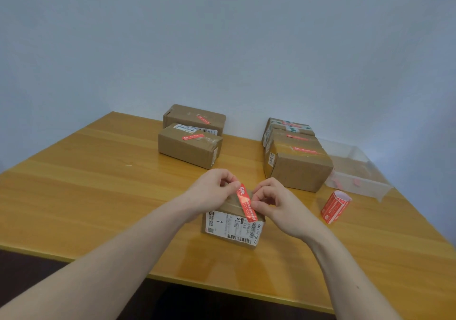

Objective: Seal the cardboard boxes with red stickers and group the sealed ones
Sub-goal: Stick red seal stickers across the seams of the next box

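Wooden worktop (98, 184): our left hand (212, 191) and right hand (276, 203) pinch red sticker (245, 202) over shipping box (234, 228); next, we press it flat.

2 bare forearms — no sleeves, watch or rings; left hand (212, 191), right hand (278, 208) ungloved.

Both hands (212, 191) (278, 208), fingers pinched.
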